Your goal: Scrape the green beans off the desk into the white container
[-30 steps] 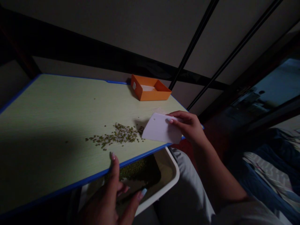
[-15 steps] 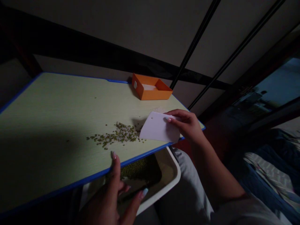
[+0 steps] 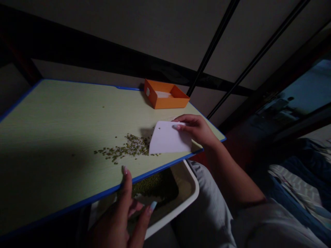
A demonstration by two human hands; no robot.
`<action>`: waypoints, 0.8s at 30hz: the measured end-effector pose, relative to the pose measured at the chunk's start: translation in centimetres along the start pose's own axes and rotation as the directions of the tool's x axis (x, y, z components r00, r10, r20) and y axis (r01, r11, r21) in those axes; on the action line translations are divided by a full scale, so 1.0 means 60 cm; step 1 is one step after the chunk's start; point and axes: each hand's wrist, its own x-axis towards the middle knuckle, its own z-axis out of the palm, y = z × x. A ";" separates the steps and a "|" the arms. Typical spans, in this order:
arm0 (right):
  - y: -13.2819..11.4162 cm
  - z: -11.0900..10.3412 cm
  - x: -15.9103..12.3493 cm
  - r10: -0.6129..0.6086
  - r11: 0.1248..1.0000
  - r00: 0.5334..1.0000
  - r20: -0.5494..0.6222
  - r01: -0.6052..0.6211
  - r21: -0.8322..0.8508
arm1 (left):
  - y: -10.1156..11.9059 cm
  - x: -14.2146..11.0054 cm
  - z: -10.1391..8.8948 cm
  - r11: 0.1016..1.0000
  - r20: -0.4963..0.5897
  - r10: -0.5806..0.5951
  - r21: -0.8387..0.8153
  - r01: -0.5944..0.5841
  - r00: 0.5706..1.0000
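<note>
My right hand (image 3: 195,129) grips a white plastic scraper (image 3: 168,137) with a small hole in one corner, the thumb on its upper face. The scraper stands tilted on the pale tabletop (image 3: 64,113). Its left edge meets a scattered patch of small green beans (image 3: 131,146), some hidden behind it. My left hand (image 3: 126,213) is at the table's near edge, fingers apart and holding nothing. Beneath that edge sits a white bin (image 3: 190,193) with a mass of green beans (image 3: 157,186) inside; the hand and table cover part of it.
An orange open box (image 3: 170,102) with something pale inside stands at the table's back edge. Blue trim (image 3: 165,166) borders the table. Behind are dark-framed panels (image 3: 155,34). My grey-clad leg (image 3: 214,203) is beside the bin, and crumpled cloth (image 3: 300,186) lies at the right.
My right hand has moved left with the scraper, which now stands more upright and reaches further over the bean patch. My left hand has hardly shifted.
</note>
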 end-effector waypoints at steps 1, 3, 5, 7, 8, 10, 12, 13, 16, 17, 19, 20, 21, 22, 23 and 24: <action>0.002 -0.001 0.002 0.006 1.000 1.000 0.011 -0.006 0.006 | 0.001 0.000 0.000 1.000 -0.007 0.010 0.004 -0.010 1.000; 0.006 -0.003 0.005 0.025 1.000 0.999 0.031 -0.025 0.013 | 0.002 0.001 -0.001 0.999 -0.004 0.048 0.022 -0.048 0.999; 0.009 -0.005 0.005 0.040 0.999 0.998 0.047 -0.040 0.011 | 0.002 0.000 -0.003 0.998 0.006 0.048 0.028 -0.048 0.999; 0.010 -0.005 0.003 0.050 0.999 0.997 0.059 -0.050 0.010 | 0.002 -0.001 -0.004 0.999 0.016 0.040 0.021 -0.040 0.999; 0.010 -0.004 0.001 0.053 0.998 0.996 0.067 -0.054 0.011 | 0.001 -0.001 -0.004 0.999 0.013 0.029 0.021 -0.030 0.999; 0.009 -0.003 -0.001 0.055 0.998 0.995 0.082 -0.056 0.012 | 0.000 -0.001 -0.002 0.999 0.009 0.022 0.023 -0.022 1.000; 0.007 -0.001 -0.002 0.051 0.999 0.995 0.091 -0.052 0.010 | -0.001 0.000 -0.001 0.999 0.008 0.028 0.015 -0.028 1.000; 0.006 0.000 -0.002 0.050 0.999 0.994 0.094 -0.050 0.008 | -0.001 0.000 -0.001 0.999 0.007 0.034 0.009 -0.034 0.999; 0.002 0.004 -0.001 0.049 0.999 0.991 0.123 -0.050 0.009 | -0.002 0.001 -0.002 0.999 0.004 0.038 0.006 -0.038 0.999; 0.002 0.005 0.000 0.051 0.999 0.989 0.138 -0.052 0.010 | -0.002 0.001 -0.002 0.999 0.007 0.045 0.009 -0.045 0.999; 0.001 0.006 0.002 0.059 0.998 0.983 0.173 -0.061 0.009 | 0.000 0.001 -0.001 0.999 0.008 0.039 0.010 -0.039 0.999; 0.001 0.005 0.003 0.065 0.998 0.980 0.187 -0.068 0.008 | 0.002 0.000 -0.001 1.000 0.002 0.028 0.007 -0.028 1.000; 0.002 0.005 0.003 0.070 0.997 0.978 0.196 -0.073 0.007 | 0.005 -0.001 0.000 1.000 -0.004 0.011 0.002 -0.011 1.000; 0.003 0.003 0.003 0.073 0.997 0.978 0.197 -0.076 0.007 | 0.007 -0.002 0.001 1.000 -0.010 -0.011 -0.004 0.011 1.000; 0.004 0.002 0.003 0.077 0.997 0.979 0.190 -0.080 0.007 | 0.010 -0.003 0.002 0.999 -0.015 -0.038 -0.009 0.038 0.999; 0.004 0.000 0.002 0.083 0.996 0.981 0.176 -0.085 0.005 | 0.012 -0.004 0.003 0.998 -0.015 -0.062 -0.010 0.062 0.998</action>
